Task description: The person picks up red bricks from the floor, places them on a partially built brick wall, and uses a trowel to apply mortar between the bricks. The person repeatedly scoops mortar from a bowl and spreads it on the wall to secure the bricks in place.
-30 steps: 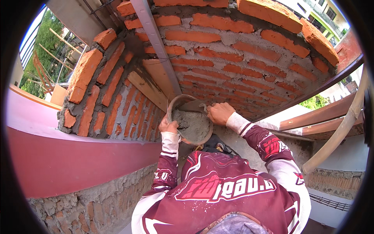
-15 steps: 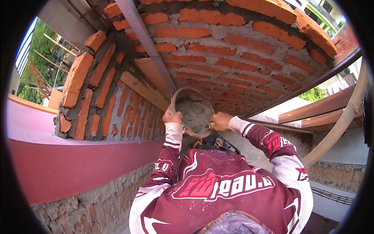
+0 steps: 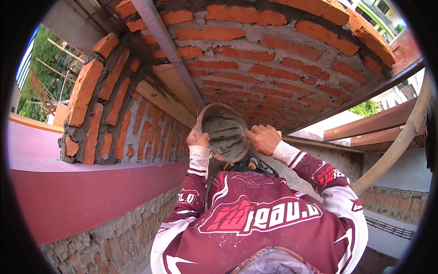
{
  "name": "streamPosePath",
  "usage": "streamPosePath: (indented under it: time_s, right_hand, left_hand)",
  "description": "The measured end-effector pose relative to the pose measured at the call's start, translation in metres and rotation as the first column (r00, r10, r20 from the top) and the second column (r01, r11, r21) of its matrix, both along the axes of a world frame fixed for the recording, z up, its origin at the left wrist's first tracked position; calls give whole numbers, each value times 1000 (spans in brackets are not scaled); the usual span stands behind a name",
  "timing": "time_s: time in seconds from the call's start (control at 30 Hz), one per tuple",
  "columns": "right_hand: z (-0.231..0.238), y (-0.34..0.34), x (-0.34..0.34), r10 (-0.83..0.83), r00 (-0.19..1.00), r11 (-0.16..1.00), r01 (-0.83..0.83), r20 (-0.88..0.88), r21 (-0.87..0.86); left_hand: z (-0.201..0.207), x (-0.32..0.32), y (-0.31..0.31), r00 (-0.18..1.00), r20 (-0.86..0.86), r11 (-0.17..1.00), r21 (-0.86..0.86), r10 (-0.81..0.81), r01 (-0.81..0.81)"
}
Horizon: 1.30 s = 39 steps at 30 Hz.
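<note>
Far left: greenery [image 3: 45, 55] and thin poles [image 3: 61, 49] are showing past the wall end. Pink ledge [image 3: 34, 141] is running along that side, maroon band [image 3: 91, 196] below it, rough mortar-smeared masonry [image 3: 100, 246] lower down.

Short brick wall [image 3: 95, 128] is standing on the ledge, grey mortar filling its joints. Next right, timber board [image 3: 162, 100] is lying along the corner, and a straight metal channel [image 3: 171, 50] is slanting down toward the bucket.

Left hand [image 3: 197, 138] is gripping the bucket's left rim, fingers closed around the edge. Round bucket [image 3: 218, 108] is sitting between both hands, in front of the torso and above the feet, mouth facing the camera. Wet grey mortar [image 3: 226, 139] is filling much of it, surface furrowed.

Right hand [image 3: 264, 139] is at the bucket's right rim, fingers wrapped around the trowel [image 3: 279, 133]; pale handle end is poking out behind the fist. Can't tell the blade from the mortar. Maroon-and-white jersey [image 3: 260, 214] is covering the torso and arms.

Large brick wall [image 3: 255, 55] is rising behind the bucket. Right side: brown timber beams [image 3: 365, 130] are running outward, bamboo pole [image 3: 401, 141] is crossing in front, steel bars [image 3: 390, 228] are lying lower down.
</note>
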State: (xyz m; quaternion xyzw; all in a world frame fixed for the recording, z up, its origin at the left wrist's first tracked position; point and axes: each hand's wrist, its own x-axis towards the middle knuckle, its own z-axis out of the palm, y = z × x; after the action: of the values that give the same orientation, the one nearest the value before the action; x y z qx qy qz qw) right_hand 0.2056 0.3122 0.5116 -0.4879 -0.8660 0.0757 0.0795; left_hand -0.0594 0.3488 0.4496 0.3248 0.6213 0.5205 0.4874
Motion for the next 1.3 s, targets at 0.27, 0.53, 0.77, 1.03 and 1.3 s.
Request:
streamPosePath:
  time_s: [0.27, 0.53, 0.77, 1.03, 1.3]
  right_hand:
    - [-35, 21, -14, 34, 992, 767, -103, -120, -634]
    - [-36, 6, -7, -225, 914, 583, -152, -338, -798]
    - [15, 19, 16, -331, 897, 477, -109, -294, -872]
    - [176, 59, 63, -245, 899, 730, -75, -363, -679]
    - [386, 111, 97, -137, 902, 981, 64, -410, -186]
  left_hand:
    - [6, 14, 9, 1000, 19, 993, 116, -5, 3]
    - [-5, 0, -1, 999, -33, 999, -16, -43, 42]
    - [-4, 4, -6, 996, 63, 998, -44, 56, -53]
    - [2, 10, -11, 995, 51, 992, 80, 89, -93]
    - [-19, -10, -24, 973, -34, 973, 20, 229, -228]
